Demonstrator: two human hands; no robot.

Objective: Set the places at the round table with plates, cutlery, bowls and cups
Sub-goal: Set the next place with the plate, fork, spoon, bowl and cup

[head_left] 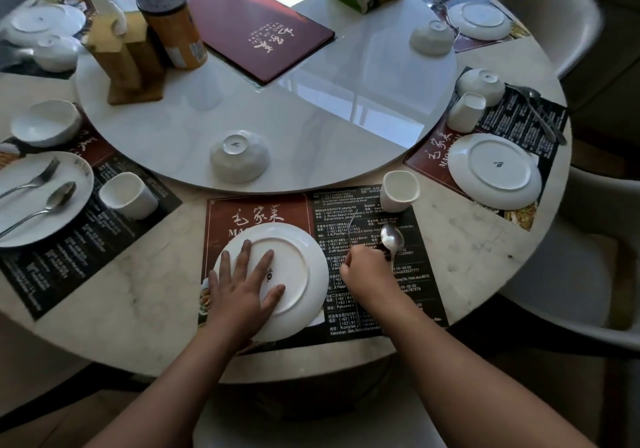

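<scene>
At the nearest place on the desk (467, 246), the left hand (242, 284) is lying flat and open on the upturned plate (298, 264) while the right hand's (367, 271) grip is closing around the spoon (392, 238) and fork just right of it, apparently laying cutlery, with the bowl (239, 156) probably needing fetching next.

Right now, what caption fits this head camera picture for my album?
Left hand flat on an upside-down plate while the right hand holds a spoon beside it.
</scene>
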